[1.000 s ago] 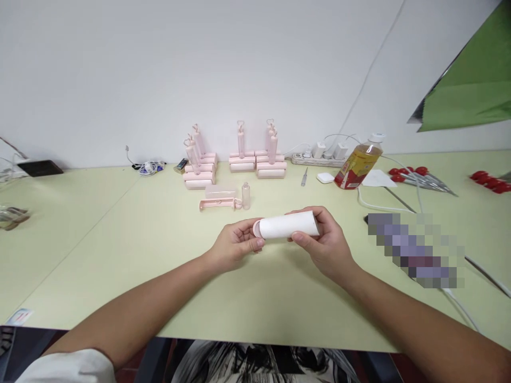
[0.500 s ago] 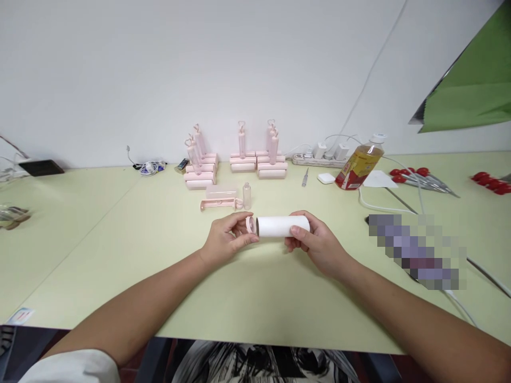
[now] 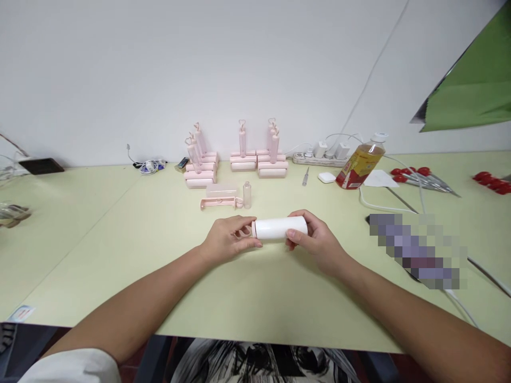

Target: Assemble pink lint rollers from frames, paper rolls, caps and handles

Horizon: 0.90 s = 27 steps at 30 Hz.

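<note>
"Where is the smooth, white, cylindrical roll (image 3: pixel 275 229)?"

"Over the pale-green, flat tabletop (image 3: pixel 255 303), between both hands."

"And the fingers?"

"The right hand (image 3: pixel 321 246) grips one end; the left hand (image 3: pixel 225 239) pinches a round, pale-pink plastic cap (image 3: pixel 254 230) at the other."

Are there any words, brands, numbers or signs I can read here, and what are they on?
Nothing can be read for certain.
Bottle: its label has marks, too small and blurred to read.
Sticker at lower left: its marks are too small to read.
Pixelated item at right: any text on it is masked.
White roll: no text shows on the visible side.
</note>
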{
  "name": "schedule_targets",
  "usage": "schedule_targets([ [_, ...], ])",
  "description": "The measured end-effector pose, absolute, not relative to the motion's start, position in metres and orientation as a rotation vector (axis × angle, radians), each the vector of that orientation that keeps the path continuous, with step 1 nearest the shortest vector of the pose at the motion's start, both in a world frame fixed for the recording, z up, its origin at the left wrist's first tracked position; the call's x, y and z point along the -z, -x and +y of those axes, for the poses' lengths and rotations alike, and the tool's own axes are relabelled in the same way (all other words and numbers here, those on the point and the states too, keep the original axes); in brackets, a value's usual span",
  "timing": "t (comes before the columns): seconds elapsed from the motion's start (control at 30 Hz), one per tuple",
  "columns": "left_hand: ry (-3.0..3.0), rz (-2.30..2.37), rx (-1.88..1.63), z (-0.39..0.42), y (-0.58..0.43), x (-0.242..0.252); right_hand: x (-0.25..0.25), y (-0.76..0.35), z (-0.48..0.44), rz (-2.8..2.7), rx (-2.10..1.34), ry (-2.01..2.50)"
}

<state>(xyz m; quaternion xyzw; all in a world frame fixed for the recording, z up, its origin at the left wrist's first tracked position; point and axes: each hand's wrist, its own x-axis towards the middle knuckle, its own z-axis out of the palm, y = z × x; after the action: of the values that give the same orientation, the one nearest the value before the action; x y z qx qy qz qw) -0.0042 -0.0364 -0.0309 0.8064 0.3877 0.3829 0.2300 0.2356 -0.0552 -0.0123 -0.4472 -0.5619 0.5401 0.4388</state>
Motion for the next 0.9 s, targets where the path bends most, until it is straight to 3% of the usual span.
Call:
schedule_targets([
  [0.33,-2.305,1.103,-0.971,-0.037,0.005,0.030,0.015,-0.236,-0.054,-1.379,-1.422,1.100],
  [0.53,-2.166,1.083,-1.158,-0.041,0.001,0.031,0.019,-0.236,-0.053,-1.098,-1.621,0.998],
  [0.77,-1.919,1.298,-1.401,-0.052,-0.009,0.024,0.023,-0.239,-0.046,-0.889,-1.508,0.983],
  [0.9,-1.937,1.160,-1.243,-0.063,-0.017,0.025,0.022,-0.236,-0.049,-0.922,-1.480,0.993],
])
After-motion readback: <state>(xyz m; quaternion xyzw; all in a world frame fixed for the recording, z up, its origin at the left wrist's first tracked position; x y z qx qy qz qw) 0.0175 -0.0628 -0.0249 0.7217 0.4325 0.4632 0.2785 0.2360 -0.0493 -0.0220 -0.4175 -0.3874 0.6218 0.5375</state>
